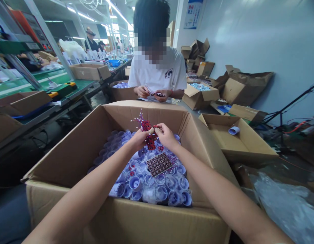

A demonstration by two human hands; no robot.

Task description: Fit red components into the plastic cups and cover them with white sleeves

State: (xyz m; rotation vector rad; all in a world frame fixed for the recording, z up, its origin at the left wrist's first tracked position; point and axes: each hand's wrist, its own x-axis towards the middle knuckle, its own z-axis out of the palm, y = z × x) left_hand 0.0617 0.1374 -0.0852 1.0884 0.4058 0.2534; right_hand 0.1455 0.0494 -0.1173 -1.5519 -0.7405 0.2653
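Over a large cardboard box [70, 159], my left hand [141, 138] is closed on a bunch of red circuit boards [150, 144] with purple wires and white ends sticking up. My right hand [165, 135] pinches the edge of one small red board [155, 127] beside that bunch; whether it is joined to the others I cannot tell. Below both hands, a dark panel of small round boards [160, 164] lies on a heap of bagged white plastic cups [135, 183]. A few loose red pieces [132, 173] rest among the cups.
Across the box, a person in a white shirt [157, 71] handles a dark board with wires. At the right stands an open carton [238, 142] holding one cup [233, 130]. A green workbench [55, 79] runs along the left. Plastic film [284, 200] lies at lower right.
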